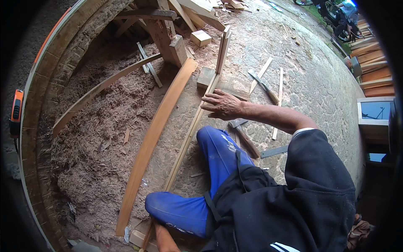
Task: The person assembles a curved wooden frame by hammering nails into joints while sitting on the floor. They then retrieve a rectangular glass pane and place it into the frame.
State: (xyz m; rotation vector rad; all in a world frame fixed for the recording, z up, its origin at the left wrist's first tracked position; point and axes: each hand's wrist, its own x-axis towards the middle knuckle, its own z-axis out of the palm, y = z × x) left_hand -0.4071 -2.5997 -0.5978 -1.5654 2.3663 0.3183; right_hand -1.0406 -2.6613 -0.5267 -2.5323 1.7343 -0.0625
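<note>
My right hand [224,105] rests with its fingers spread and stretched over a long narrow wooden strip [184,145], touching its edge. The strip runs from beside my knee up to a wooden block [205,77], where a shorter grooved wooden piece [222,52] meets its far end. Of my left arm, only the forearm [165,239] shows at the lower edge, beside the strip's near end and a small wood block [137,238]; the fingers are hidden by my knee. Left of the strip lies a wide reddish plank [153,143].
Beside my knee lie a hammer [247,140], a metal straightedge [273,151] and a wooden-handled blade tool [264,87]. Shavings [100,164] cover the left ground. A wooden post [161,35] stands at the back; an orange-black tape measure [17,110] sits far left. A person [348,19] is far right.
</note>
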